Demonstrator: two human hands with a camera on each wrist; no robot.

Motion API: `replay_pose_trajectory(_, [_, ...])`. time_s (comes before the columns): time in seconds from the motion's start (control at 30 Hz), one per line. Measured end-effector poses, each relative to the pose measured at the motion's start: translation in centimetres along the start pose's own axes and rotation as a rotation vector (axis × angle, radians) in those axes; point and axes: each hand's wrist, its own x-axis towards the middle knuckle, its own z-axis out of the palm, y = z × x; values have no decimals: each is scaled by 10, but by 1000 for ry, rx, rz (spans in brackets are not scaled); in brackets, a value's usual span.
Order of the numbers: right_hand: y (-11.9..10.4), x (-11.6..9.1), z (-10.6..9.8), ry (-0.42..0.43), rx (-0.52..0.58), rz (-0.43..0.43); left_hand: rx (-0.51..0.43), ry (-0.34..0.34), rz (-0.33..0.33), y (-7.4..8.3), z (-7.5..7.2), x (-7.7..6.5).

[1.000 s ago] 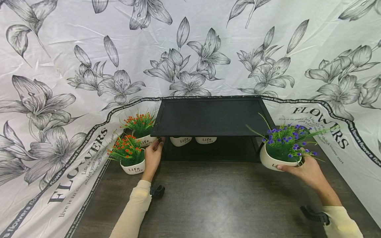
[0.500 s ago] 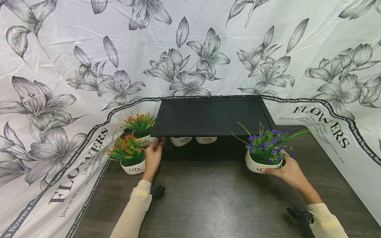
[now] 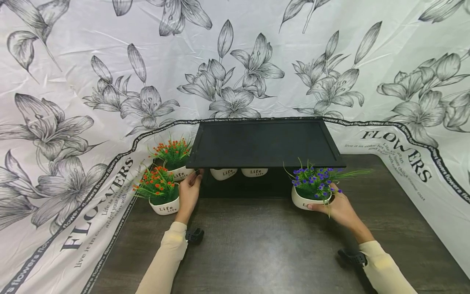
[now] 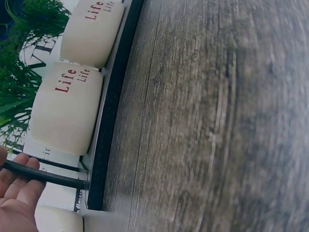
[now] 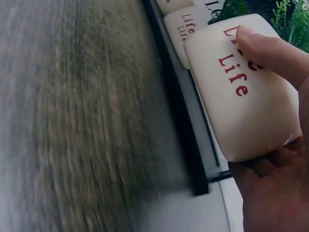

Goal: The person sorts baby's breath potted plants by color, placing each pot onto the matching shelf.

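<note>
In the head view, my right hand (image 3: 342, 210) holds a white pot of artificial purple flowers (image 3: 311, 200) at the right front of a black two-tier shelf (image 3: 264, 145). The thumb presses on the pot's "Life" lettering, as the right wrist view shows, while the other fingers go round behind it. My left hand (image 3: 188, 198) is at the shelf's left front corner. Its fingers and thumb pinch a thin black shelf post (image 4: 58, 179). On the lower tier stand two white pots (image 3: 224, 174), their plants mostly hidden under the top board.
Two white pots with orange flowers stand left of the shelf, a front one (image 3: 164, 207) and a rear one (image 3: 180, 174). The dark wood-grain table (image 3: 257, 245) spreads in front. A white floral cloth (image 3: 235, 61) hangs behind and at the sides.
My right hand has carried the purple-flower pot leftward, from beside the shelf's right end to its front right opening. My left hand stays at the post.
</note>
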Motion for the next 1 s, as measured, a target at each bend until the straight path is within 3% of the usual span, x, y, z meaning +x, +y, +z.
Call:
replay_pose_trajectory(0.23, [-3,21,19,80,221,-64,0,-7,7,0,-1,2])
replay_pose_trajectory(0.47, [-7,35,34,156,282,-74,4,-7,-2,-1,-1,1])
replay_pose_trajectory(0.8, [-16,44,41,266,138,-148,2,-13,16,-1,0,2])
replay_pose_trajectory(1.0, [-25,41,42,240,132,-126,0,-15,8,-1,0,1])
